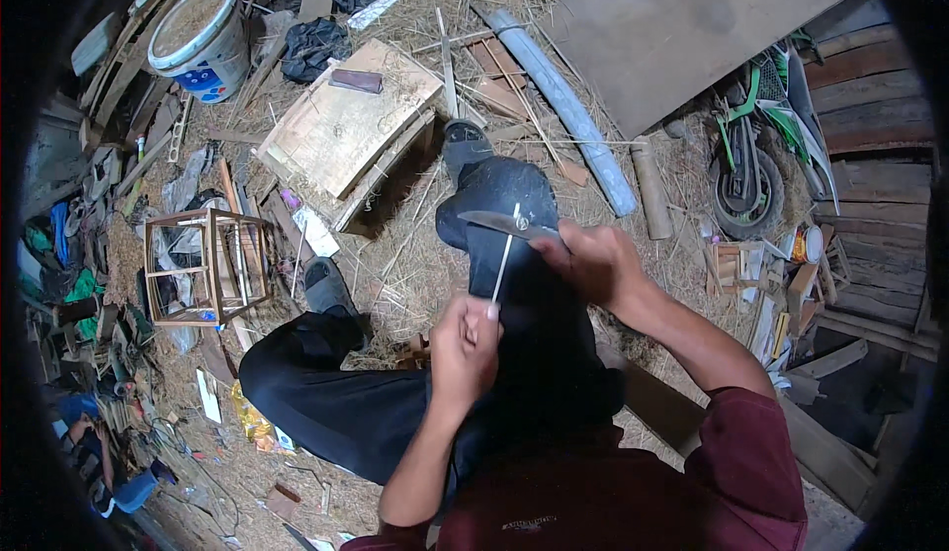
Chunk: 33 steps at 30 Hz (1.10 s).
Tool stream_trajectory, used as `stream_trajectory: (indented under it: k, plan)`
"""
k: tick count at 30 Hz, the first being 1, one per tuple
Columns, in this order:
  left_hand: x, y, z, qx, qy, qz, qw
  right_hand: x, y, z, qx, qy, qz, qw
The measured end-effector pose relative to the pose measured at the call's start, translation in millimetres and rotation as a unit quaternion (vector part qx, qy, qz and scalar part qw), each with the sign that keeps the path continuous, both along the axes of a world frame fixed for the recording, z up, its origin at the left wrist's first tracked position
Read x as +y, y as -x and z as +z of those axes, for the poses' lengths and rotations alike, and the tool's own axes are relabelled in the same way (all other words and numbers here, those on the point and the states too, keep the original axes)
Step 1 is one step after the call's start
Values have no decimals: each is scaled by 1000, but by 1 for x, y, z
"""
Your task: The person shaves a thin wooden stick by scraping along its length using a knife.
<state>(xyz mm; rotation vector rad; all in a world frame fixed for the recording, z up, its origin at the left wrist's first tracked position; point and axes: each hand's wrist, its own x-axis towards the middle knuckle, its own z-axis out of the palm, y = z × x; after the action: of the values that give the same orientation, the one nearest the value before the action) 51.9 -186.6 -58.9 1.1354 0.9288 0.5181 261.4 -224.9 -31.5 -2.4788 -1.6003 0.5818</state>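
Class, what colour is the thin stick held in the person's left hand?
Pale, whitish-tan: the thin stick shows clearly in the head view against the dark trousers.

Right hand (593, 259) holds a knife (499, 222) against a thin stick (503, 259); left hand (465, 343) grips it.

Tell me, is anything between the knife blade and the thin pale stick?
Nothing visible: the right hand holds the grey metal knife with its blade against the thin pale stick, which the left hand grips from below.

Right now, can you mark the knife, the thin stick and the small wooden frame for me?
knife (491, 222): head view, on the flat of the blade.
stick (502, 267): head view, mid-length, between blade and left hand.
frame (214, 265): head view, on its near upright post.
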Motion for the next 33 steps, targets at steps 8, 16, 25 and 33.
stream_trajectory:
  k: [8,16,25,33]
  plan:
    - [-4,13,13,-14,84,6,996,-9,3,-2,49,-60,-46,996]
    - [40,-44,27,114,-173,-25,978,-2,8,-2,77,-41,25,996]
    - [-6,3,18,102,-78,-30,991,-9,1,-9,2,-59,11,998]
    - [-25,26,18,93,-52,-51,993,-19,-3,-32,-138,-250,23,958]
